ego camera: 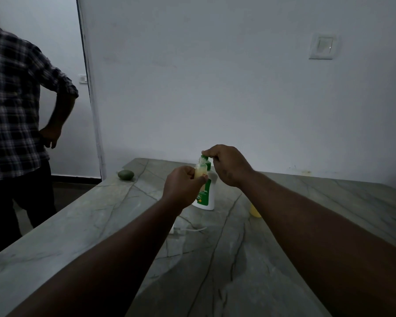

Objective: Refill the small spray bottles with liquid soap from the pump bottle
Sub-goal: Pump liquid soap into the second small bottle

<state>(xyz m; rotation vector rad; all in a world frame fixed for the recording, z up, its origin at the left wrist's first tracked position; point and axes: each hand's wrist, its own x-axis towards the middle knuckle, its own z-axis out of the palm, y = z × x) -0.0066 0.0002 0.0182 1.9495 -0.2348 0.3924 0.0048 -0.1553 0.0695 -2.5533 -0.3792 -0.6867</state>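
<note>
As right hand (229,165) presses pump (208,196), left hand (182,186) grips spray bottle (201,169).

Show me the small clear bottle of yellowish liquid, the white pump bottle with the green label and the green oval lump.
Small clear bottle (201,169): head view, on its upper body.
White pump bottle (205,194): head view, on its green label.
Green oval lump (125,175): head view, on its middle.
</note>
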